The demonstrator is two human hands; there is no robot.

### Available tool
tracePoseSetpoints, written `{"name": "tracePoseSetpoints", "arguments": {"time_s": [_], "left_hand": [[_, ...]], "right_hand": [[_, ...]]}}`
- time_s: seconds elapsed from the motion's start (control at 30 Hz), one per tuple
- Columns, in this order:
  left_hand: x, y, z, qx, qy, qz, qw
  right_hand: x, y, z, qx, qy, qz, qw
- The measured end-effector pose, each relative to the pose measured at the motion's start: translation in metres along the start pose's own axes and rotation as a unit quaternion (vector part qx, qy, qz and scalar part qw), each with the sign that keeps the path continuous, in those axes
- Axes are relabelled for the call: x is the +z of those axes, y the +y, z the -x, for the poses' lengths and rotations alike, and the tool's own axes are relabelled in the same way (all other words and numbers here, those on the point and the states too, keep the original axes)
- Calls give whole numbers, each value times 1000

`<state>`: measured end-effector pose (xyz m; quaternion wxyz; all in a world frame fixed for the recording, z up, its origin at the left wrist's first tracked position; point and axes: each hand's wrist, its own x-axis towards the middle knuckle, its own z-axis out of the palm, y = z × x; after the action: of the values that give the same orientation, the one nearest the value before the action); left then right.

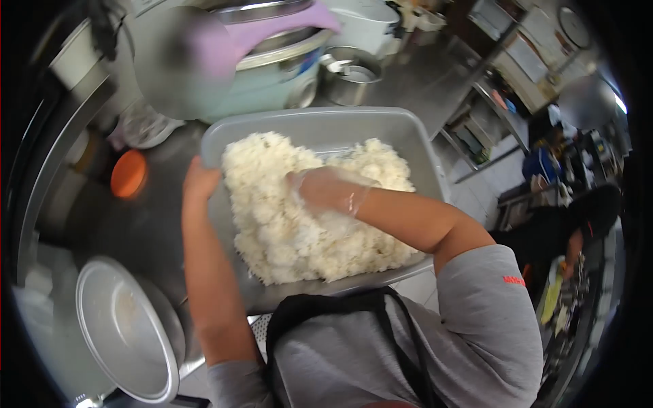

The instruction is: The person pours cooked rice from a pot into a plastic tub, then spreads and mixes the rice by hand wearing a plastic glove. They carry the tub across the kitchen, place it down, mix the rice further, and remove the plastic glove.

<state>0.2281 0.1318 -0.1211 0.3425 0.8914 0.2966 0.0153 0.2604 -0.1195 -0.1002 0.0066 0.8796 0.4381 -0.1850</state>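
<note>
A large grey plastic tub (371,120) sits before me, heaped with white cooked rice (279,234). My left hand (201,180) grips the tub's left rim, its fingers partly hidden by the edge. Inside the tub, my right hand (332,190) wears a clear plastic glove and presses into the upper middle of the rice. Its fingers are blurred and partly sunk among the grains, so their pose does not show.
Left of the tub are an orange bowl (128,174) and a big metal bowl (115,333). Behind stand a pale green rice cooker (272,78) with a pink cloth (286,26) and a metal pot (350,78). A person in dark clothes (544,238) is at the right.
</note>
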Motion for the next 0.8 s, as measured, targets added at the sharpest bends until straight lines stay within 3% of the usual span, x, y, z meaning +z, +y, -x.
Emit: {"name": "tracePoseSetpoints", "arguments": {"time_s": [0.13,0.2,0.27,0.33,0.4,0.43,0.47,0.57,0.67,0.77,0.8], "left_hand": [[-10,9,9,-18,-20,37,999],[-1,3,4,-12,-15,51,998],[0,-3,-1,-5,2,54,999],[-12,10,9,-7,-4,62,998],[-15,13,18,-18,-18,65,998],[-15,14,17,-21,-24,64,997],[-13,14,15,-22,-31,62,997],[-2,2,0,-19,-14,54,998],[-8,13,9,-24,-17,37,999],[-6,11,7,-26,-17,29,999],[-5,9,6,-23,-18,38,999]], "right_hand": [[5,17,-28,9,28,93,995],[5,31,-31,114,42,-19,992],[0,51,-20,270,53,-297,914],[18,76,-10,177,76,-140,971],[41,92,-1,87,170,-102,976],[6,71,18,87,-16,-159,983],[-31,52,37,85,-199,-211,953],[-9,57,51,-60,-163,63,983],[-5,39,44,28,-177,160,971],[27,58,28,5,-33,205,978],[24,58,25,2,-76,217,973]]}}
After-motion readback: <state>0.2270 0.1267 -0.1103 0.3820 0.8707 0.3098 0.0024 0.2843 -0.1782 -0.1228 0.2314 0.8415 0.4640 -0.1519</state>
